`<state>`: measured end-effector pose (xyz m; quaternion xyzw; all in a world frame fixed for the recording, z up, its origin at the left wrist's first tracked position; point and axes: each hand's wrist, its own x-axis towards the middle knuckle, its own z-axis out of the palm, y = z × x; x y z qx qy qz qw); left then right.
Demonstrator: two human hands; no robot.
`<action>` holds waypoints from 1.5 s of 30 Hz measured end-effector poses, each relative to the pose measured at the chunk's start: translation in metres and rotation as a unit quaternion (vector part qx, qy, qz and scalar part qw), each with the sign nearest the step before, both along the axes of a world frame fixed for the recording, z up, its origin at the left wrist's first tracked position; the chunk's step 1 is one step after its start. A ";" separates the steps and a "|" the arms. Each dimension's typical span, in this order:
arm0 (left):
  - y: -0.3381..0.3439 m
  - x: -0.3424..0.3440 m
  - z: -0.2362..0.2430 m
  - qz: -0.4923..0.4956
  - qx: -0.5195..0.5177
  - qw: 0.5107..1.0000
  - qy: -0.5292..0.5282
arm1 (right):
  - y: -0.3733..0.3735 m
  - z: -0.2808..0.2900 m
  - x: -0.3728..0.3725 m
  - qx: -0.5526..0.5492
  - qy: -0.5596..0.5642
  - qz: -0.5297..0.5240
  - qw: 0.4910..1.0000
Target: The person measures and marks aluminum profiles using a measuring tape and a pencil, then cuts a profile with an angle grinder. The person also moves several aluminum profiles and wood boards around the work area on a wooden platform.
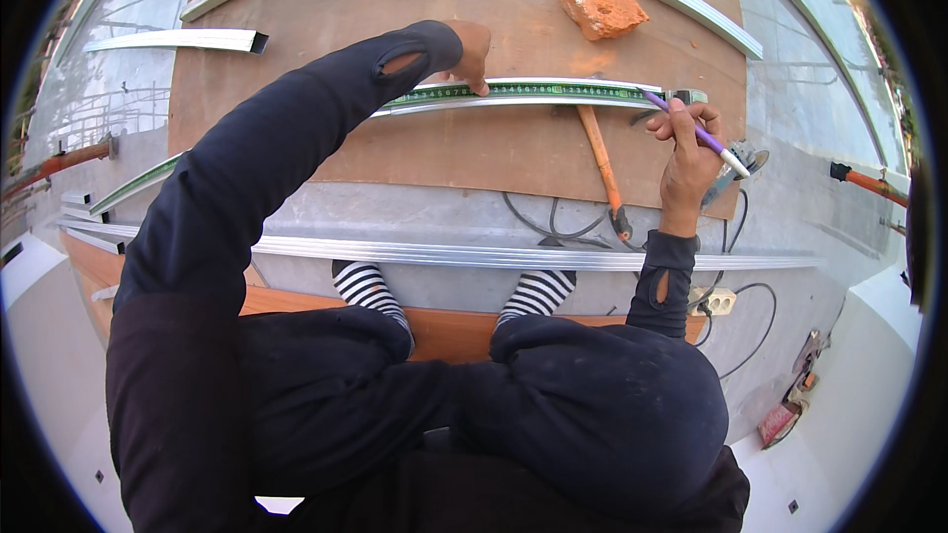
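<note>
Brown board [444, 153] bears sideways green tape [553, 90] under left hand [471, 51], grip unclear, right hand [688, 160] clasping purple pen [708, 141] aimed forward left

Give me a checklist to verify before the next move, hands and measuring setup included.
1. Left hand at the green metal tape blade: ok, fingertips on it.
2. Blade lying along the long silver metal channel: ok.
3. Right hand gripping the slender purple-and-white pen: ok.
4. Pen tip touching the blade: cannot tell; it is right at it.
5. Orange wooden tool handle well away from the channel: not ok, one end reaches its near edge.
</note>
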<state>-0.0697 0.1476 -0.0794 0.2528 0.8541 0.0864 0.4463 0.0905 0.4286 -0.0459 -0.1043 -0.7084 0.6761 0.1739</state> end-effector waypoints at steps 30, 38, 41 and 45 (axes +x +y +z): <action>-0.001 -0.003 -0.003 -0.002 -0.006 1.000 0.008 | 0.023 -0.025 0.004 -0.068 0.001 -0.116 0.991; 0.001 -0.001 0.002 0.007 -0.021 1.000 0.011 | 0.033 -0.027 0.006 -0.090 -0.006 -0.144 0.985; 0.000 -0.001 0.001 0.008 -0.025 1.000 0.014 | 0.028 -0.030 0.007 -0.095 -0.017 -0.132 0.987; 0.002 -0.001 0.002 0.005 -0.016 1.000 0.013 | 0.021 -0.036 0.005 -0.095 -0.026 -0.105 0.990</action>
